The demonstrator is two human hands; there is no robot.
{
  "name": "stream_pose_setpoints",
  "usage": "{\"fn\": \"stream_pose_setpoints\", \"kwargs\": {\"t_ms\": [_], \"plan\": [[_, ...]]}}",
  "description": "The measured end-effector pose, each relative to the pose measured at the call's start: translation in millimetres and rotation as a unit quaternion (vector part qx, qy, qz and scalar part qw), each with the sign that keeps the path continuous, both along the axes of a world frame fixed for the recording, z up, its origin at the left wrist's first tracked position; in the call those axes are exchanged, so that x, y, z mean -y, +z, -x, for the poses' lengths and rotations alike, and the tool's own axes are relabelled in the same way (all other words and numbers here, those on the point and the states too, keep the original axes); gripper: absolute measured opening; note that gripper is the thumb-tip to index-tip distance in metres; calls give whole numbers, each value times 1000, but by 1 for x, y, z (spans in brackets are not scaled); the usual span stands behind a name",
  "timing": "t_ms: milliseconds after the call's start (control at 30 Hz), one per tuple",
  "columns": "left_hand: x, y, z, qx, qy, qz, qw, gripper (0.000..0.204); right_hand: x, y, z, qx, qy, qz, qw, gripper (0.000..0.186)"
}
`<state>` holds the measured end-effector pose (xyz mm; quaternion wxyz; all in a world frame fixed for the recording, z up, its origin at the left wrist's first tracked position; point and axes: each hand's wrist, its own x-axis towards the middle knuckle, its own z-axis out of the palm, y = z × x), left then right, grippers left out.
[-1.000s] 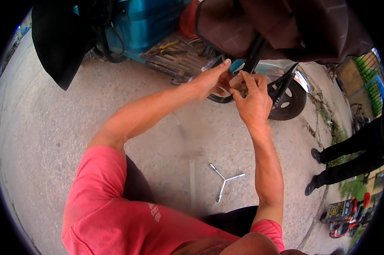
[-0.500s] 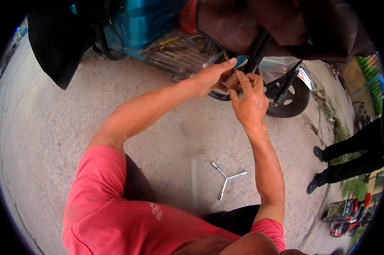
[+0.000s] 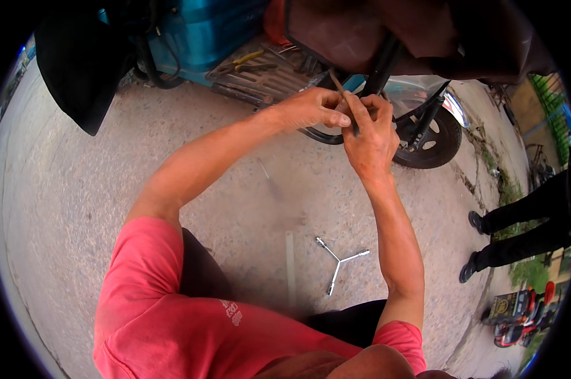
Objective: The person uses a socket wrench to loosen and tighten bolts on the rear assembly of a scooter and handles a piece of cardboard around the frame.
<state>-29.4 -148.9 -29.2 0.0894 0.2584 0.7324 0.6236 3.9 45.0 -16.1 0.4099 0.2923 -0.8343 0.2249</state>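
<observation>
My left hand (image 3: 317,108) is curled beside my right, closed on something small and mostly hidden. My right hand (image 3: 374,132) grips a thin rod-like tool (image 3: 337,81) that slants up from its fingers. Both hands are at the black frame tube (image 3: 381,66) of a blue three-wheeler (image 3: 200,38), just left of its front wheel (image 3: 440,148). Beyond them, pliers (image 3: 247,58) and other tools lie on the grooved footboard (image 3: 235,88).
A Y-shaped socket wrench (image 3: 339,262) lies on the concrete (image 3: 70,208). A brown cover (image 3: 462,31) and black flap (image 3: 73,76) hang above. At right stand a person's dark-trousered legs (image 3: 519,215); behind them is a parked red scooter (image 3: 513,316).
A thin tool now shows upright between my hands. My left thumb has swung from pointing upward down to beside my right fingers, and both hands have shifted slightly upward.
</observation>
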Motion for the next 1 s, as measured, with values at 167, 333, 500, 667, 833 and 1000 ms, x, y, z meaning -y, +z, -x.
{"fn": "stream_pose_setpoints", "kwargs": {"t_ms": [167,333,500,667,833,1000], "plan": [[-6,11,-6,15,65,15,998,33,0,1,1,8,5,-6,1000,58],[-13,0,-12,19,47,-77,996,33,-3,5,-3,30,30,18,999,60],[-16,4,-16,40,55,-63,996,40,-30,14,1,14,45,81,996,63],[-18,4,-18,57,43,-88,994,39,-59,15,16,219,-11,269,938,44],[-21,-7,-9,69,28,-145,987,34,-64,1,32,434,114,400,799,33],[-20,-7,-7,88,19,-155,984,35,-53,0,32,373,140,417,817,34]]}}
